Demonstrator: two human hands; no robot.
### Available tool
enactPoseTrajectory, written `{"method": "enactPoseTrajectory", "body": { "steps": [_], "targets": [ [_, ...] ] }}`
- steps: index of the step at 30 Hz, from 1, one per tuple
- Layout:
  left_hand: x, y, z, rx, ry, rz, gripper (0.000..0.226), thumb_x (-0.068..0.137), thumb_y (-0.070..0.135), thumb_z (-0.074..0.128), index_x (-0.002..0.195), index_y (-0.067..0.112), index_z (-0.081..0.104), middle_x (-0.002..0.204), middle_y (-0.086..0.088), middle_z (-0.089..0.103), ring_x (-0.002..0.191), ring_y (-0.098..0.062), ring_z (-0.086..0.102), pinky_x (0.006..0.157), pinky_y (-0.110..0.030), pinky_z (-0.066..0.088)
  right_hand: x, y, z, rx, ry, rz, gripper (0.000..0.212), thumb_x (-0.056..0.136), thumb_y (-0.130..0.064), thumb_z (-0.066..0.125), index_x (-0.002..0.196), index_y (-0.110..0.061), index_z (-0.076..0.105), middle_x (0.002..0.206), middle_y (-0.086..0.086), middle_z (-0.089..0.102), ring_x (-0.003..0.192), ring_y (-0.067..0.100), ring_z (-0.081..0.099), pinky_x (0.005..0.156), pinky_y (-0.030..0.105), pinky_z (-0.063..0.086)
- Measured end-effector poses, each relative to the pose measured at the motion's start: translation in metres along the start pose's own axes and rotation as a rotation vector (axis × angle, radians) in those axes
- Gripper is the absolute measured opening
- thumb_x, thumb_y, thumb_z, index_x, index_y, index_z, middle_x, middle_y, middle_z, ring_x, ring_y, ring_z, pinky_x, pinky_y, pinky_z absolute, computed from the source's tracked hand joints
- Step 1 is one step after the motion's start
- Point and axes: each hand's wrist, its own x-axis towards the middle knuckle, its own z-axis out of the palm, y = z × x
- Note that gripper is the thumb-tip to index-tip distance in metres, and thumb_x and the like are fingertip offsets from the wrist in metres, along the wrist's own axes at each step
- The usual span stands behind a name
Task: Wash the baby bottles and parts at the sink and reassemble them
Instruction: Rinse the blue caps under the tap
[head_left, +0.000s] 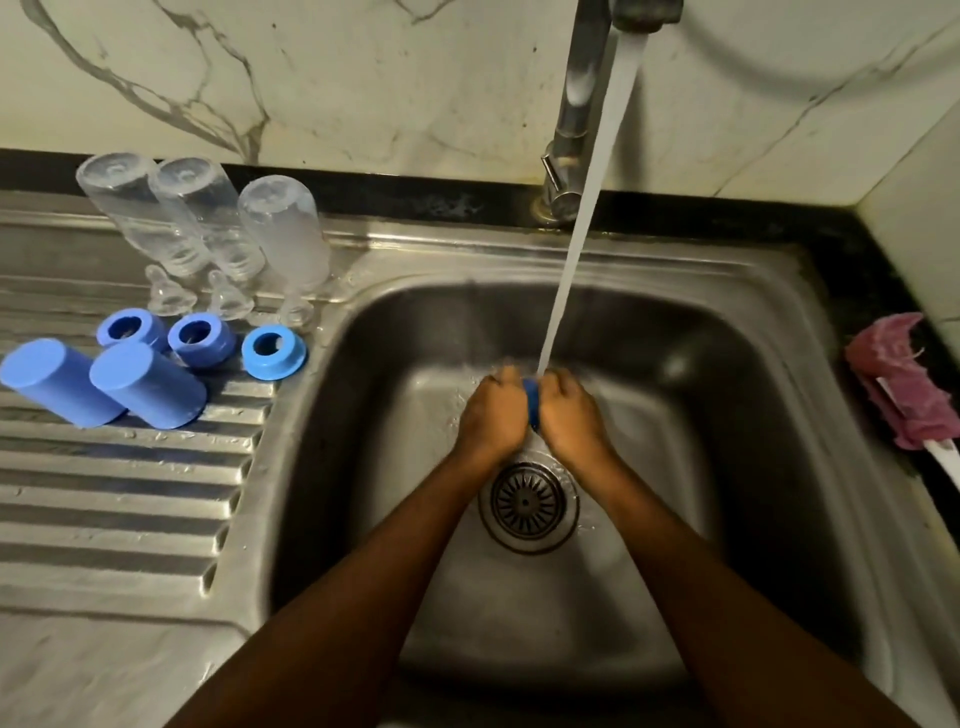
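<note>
Over the sink basin (363, 467), my left hand (493, 413) and my right hand (571, 415) both grip a blue bottle cap (532, 402) under the running water stream (587, 208); most of the cap is hidden between my fingers. On the drainboard (114, 499) at the left stand three clear bottles (208, 223) upside down. In front of them are three clear nipples (223, 299), three blue collar rings (200, 340) and two blue caps (145, 384).
The faucet (576, 104) rises at the back of the sink, with the drain strainer (527, 501) below my wrists. A pink bottle brush (904, 384) lies on the black counter at the right. A marble wall runs behind.
</note>
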Motion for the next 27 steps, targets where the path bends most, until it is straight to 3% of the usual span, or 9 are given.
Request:
{"method": "enactPoseTrajectory", "body": {
  "steps": [3,7,9,14,16,19,23,25,27],
  "targets": [
    [-0.002,0.009,0.0,-0.228,-0.143,-0.169,0.055,0.106,0.038,0.019,0.072,0.013,0.054,0.056,-0.008,0.054,0.043,-0.014,0.05,0.043,-0.019,0.038,-0.002,0.009,0.005,-0.297,0.192,-0.279,0.02,0.102,-0.026,0.032,0.109,-0.018,0.049,0.082,0.007,0.055,0.071,0.022,0.05,0.066,0.031,0.035],
    [-0.005,0.002,-0.005,0.463,0.132,0.353,0.03,0.104,0.033,0.027,0.102,0.014,0.05,0.079,-0.002,0.059,0.077,-0.021,0.061,0.07,-0.036,0.051,0.008,-0.008,0.0,0.35,-0.073,0.229,0.034,0.102,-0.028,0.03,0.077,-0.017,0.05,0.062,0.001,0.044,0.05,0.012,0.036,0.041,0.023,0.031],
    [-0.003,-0.005,-0.003,0.472,0.095,0.432,0.023,0.104,0.033,0.028,0.102,0.017,0.044,0.079,-0.002,0.058,0.075,-0.021,0.061,0.069,-0.038,0.053,0.01,-0.009,-0.002,0.269,-0.093,0.229,0.034,0.102,-0.028,0.03,0.076,-0.018,0.051,0.063,0.0,0.046,0.052,0.012,0.04,0.041,0.021,0.032],
    [0.005,0.005,-0.016,-0.092,-0.382,-0.167,0.056,0.103,0.05,0.016,0.08,0.013,0.051,0.057,-0.003,0.048,0.041,-0.01,0.037,0.039,-0.02,0.032,0.006,0.015,-0.01,-0.291,0.183,-0.412,0.019,0.104,-0.026,0.033,0.089,-0.019,0.043,0.073,-0.001,0.052,0.062,0.015,0.048,0.054,0.026,0.031],
    [0.008,0.005,-0.017,-0.09,-0.375,-0.159,0.058,0.102,0.053,0.015,0.075,0.015,0.049,0.057,-0.002,0.045,0.041,-0.011,0.036,0.038,-0.021,0.032,0.003,0.017,-0.006,-0.316,0.155,-0.538,0.012,0.104,-0.028,0.033,0.094,-0.021,0.035,0.073,0.0,0.053,0.058,0.014,0.05,0.051,0.025,0.032],
    [0.01,-0.003,-0.008,0.26,-0.031,0.165,0.041,0.099,0.047,0.025,0.095,0.018,0.054,0.087,-0.006,0.064,0.076,-0.02,0.061,0.077,-0.043,0.056,0.007,0.017,0.01,-0.115,0.139,-0.308,0.018,0.103,-0.029,0.034,0.094,-0.017,0.044,0.078,0.005,0.06,0.067,0.018,0.057,0.056,0.029,0.041],
    [0.001,-0.007,-0.01,0.613,-0.001,0.444,0.015,0.101,0.033,0.031,0.1,0.019,0.037,0.079,-0.002,0.061,0.073,-0.023,0.06,0.067,-0.04,0.051,0.017,0.001,0.002,0.349,-0.215,0.516,0.046,0.1,-0.043,0.033,0.068,-0.013,0.049,0.051,0.004,0.045,0.04,0.013,0.035,0.033,0.017,0.026],
    [0.003,-0.007,-0.008,0.444,0.026,0.296,0.018,0.103,0.031,0.031,0.1,0.017,0.042,0.075,-0.001,0.057,0.069,-0.02,0.058,0.063,-0.036,0.048,0.013,-0.003,-0.001,0.264,-0.223,0.428,0.044,0.102,-0.039,0.032,0.08,-0.009,0.055,0.061,0.009,0.052,0.041,0.015,0.042,0.039,0.02,0.03],
    [0.005,-0.003,-0.003,0.009,-0.067,-0.035,0.033,0.103,0.034,0.027,0.091,0.015,0.051,0.071,-0.007,0.055,0.063,-0.019,0.051,0.06,-0.032,0.043,0.008,0.005,0.002,-0.107,0.066,-0.004,0.028,0.102,-0.028,0.033,0.102,-0.011,0.056,0.089,0.014,0.062,0.07,0.025,0.057,0.061,0.027,0.039]
  ]
}}
